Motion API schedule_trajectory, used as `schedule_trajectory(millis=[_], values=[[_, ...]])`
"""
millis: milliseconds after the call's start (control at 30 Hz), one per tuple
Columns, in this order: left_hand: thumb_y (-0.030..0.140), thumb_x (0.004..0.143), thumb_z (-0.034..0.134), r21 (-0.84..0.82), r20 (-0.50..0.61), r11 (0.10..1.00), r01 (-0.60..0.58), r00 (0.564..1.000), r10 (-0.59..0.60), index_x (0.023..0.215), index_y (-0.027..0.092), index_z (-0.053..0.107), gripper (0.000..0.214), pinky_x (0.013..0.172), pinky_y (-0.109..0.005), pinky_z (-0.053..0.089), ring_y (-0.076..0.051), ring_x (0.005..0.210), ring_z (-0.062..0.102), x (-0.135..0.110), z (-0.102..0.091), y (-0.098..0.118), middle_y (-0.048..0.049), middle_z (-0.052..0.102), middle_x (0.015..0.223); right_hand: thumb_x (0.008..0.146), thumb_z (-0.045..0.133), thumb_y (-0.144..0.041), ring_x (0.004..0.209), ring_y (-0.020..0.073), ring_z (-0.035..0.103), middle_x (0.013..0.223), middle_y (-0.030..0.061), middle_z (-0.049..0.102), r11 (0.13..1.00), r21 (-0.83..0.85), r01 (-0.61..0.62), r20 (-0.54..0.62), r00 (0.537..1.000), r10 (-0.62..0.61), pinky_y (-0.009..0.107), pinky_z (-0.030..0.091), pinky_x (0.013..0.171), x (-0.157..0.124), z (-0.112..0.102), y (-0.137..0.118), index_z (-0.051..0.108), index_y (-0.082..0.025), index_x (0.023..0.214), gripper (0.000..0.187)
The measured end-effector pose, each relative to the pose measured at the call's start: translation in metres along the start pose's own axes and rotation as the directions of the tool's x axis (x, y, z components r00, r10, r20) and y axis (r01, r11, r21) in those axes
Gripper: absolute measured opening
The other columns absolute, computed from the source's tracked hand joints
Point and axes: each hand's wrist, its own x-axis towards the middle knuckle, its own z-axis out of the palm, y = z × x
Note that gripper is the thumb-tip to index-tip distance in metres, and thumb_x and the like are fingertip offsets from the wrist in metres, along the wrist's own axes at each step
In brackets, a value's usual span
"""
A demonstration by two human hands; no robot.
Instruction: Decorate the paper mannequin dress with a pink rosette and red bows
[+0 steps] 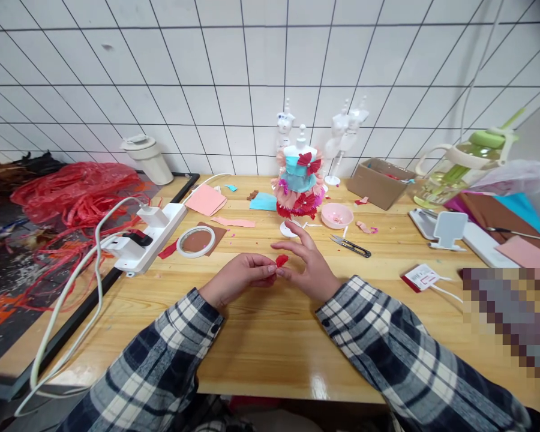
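Note:
A small piece of red crepe paper (281,260) is pinched between the thumb and fingers of my left hand (247,273), above the wooden table. My right hand (306,261) is beside it with the fingers spread apart, its thumb tip close to or touching the base of the red piece. Beyond the hands stands a small white dress form (300,137) on a stand. Its ruffled paper dress (298,180) is blue, pink and red, with a red bow (309,162) at the chest.
Thread snips (351,245) and a pink bowl (337,215) lie beyond my right hand. To the left are a tape roll (196,240), pink paper (206,199) and a power strip (153,237) with trailing cables. A cardboard box (380,183) and a drink bottle (465,165) stand at the right.

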Motion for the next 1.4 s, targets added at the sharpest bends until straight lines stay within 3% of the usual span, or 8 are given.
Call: schedule_trajectory(millis=[200,333,467,533,633,800,1033,1400], values=[[0.036,0.069,0.082,0.032,0.088,0.999,0.036,0.995,-0.039,0.085,0.014,0.076,0.027,0.076,-0.028,0.050,-0.014,0.073,0.064,-0.001,-0.004,0.003,-0.0056,0.072,0.078,0.080,0.073,-0.038,0.138,0.0297,0.036,0.147,0.0099,0.045,0.999,-0.036,0.038,0.094,0.995,-0.034,0.049,0.036,0.109,0.003,-0.007,0.003,0.077,-0.022,0.085,0.017],[0.023,0.071,0.079,-0.120,0.188,0.988,0.101,0.979,-0.077,0.095,0.015,0.073,0.026,0.084,-0.030,0.051,-0.016,0.085,0.068,-0.002,-0.009,0.003,-0.0077,0.073,0.095,0.080,0.074,-0.036,0.137,0.0294,0.038,0.145,0.0102,0.046,0.999,-0.020,0.043,0.091,0.995,-0.041,0.049,0.036,0.108,0.002,-0.005,-0.001,0.076,-0.022,0.082,0.015],[0.019,0.072,0.074,-0.323,0.300,0.938,0.122,0.954,-0.021,0.113,0.017,0.064,0.042,0.094,-0.046,0.050,-0.027,0.104,0.067,-0.002,-0.018,0.002,-0.0127,0.068,0.118,0.080,0.073,-0.036,0.134,0.0285,0.043,0.145,0.0107,0.046,0.999,0.034,0.018,0.062,0.998,-0.020,0.049,0.035,0.110,0.000,-0.002,-0.003,0.074,-0.021,0.083,0.015],[0.024,0.076,0.073,-0.322,0.213,0.947,0.013,0.975,0.059,0.115,0.017,0.062,0.042,0.095,-0.046,0.048,-0.026,0.106,0.066,0.000,-0.020,0.003,-0.0132,0.067,0.120,0.081,0.072,-0.037,0.133,0.0279,0.044,0.144,0.0111,0.047,0.999,0.050,-0.012,0.032,0.999,0.011,0.048,0.033,0.112,0.000,-0.002,-0.002,0.072,-0.021,0.083,0.016],[0.027,0.072,0.079,-0.041,0.034,0.983,-0.180,0.983,0.182,0.101,0.015,0.065,0.034,0.089,-0.037,0.050,-0.020,0.092,0.068,0.001,-0.015,0.006,-0.0086,0.072,0.102,0.080,0.072,-0.037,0.132,0.0280,0.045,0.142,0.0117,0.049,0.998,0.040,-0.043,0.010,0.999,0.043,0.047,0.032,0.112,0.000,-0.003,0.002,0.071,-0.021,0.081,0.017],[0.037,0.068,0.081,0.276,-0.012,0.945,-0.176,0.983,0.186,0.081,0.013,0.071,0.029,0.076,-0.030,0.050,-0.015,0.072,0.063,0.002,-0.001,0.006,-0.0038,0.072,0.078,0.080,0.072,-0.038,0.128,0.0277,0.049,0.138,0.0136,0.052,0.999,0.036,-0.031,0.001,1.000,0.031,0.046,0.037,0.109,0.000,-0.001,0.008,0.068,-0.019,0.077,0.019],[0.042,0.069,0.079,0.203,-0.036,0.965,-0.166,0.984,0.176,0.079,0.013,0.073,0.031,0.078,-0.028,0.047,-0.015,0.075,0.062,0.004,-0.007,0.004,-0.0037,0.073,0.079,0.075,0.076,-0.045,0.124,0.0265,0.053,0.137,0.0134,0.053,0.981,0.152,-0.123,0.055,0.992,0.116,0.040,0.050,0.091,0.001,-0.002,0.006,0.068,-0.021,0.108,0.041],[0.045,0.065,0.081,0.197,-0.036,0.970,-0.145,0.987,0.155,0.077,0.014,0.072,0.034,0.076,-0.028,0.045,-0.014,0.072,0.059,0.006,-0.004,0.004,-0.0023,0.070,0.074,0.079,0.071,-0.031,0.117,0.0239,0.058,0.127,0.0112,0.062,0.940,0.280,-0.196,0.095,0.980,0.176,0.041,0.047,0.096,0.001,0.002,0.007,0.072,-0.020,0.091,0.016]])
